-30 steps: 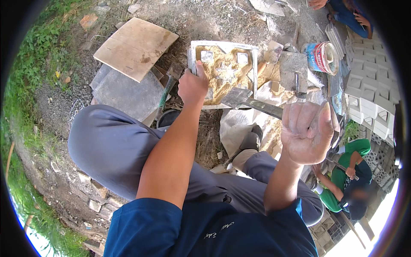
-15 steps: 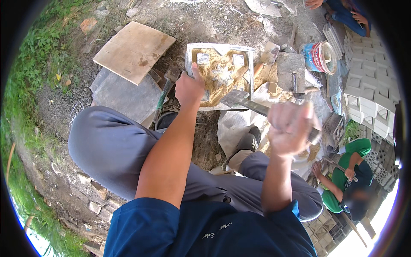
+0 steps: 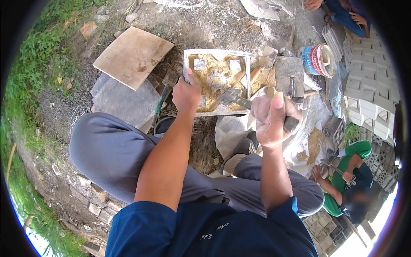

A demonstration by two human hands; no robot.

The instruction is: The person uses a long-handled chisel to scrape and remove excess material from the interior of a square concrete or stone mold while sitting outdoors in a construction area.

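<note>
A square, light-coloured metal mould (image 3: 249,81) lies on the ground in front of me, packed with damp yellow-brown sandy mix (image 3: 214,88). Pale square blocks show near its corners. My left hand (image 3: 186,92) grips the mould's left side, thumb on top and fingers partly hidden. In my closed right hand (image 3: 274,118) is a trowel with a flat grey blade (image 3: 230,97). The blade hangs over the lower right part of the mould; whether it touches the mix I cannot tell. The handle's end sticks out to the right of the fist.
Left of the mould lie a wooden board (image 3: 132,58), grey slabs (image 3: 126,100) and a hammer with a green handle (image 3: 160,105). To the right stand a paint bucket (image 3: 319,60) and stacked pale blocks (image 3: 368,85). A co-worker in green (image 3: 349,175) sits at lower right; another person (image 3: 349,17) is at upper right.
My right hand and the trowel have moved left, bringing the blade further over the mix. My left hand keeps its hold on the mould. The view has shifted slightly.
</note>
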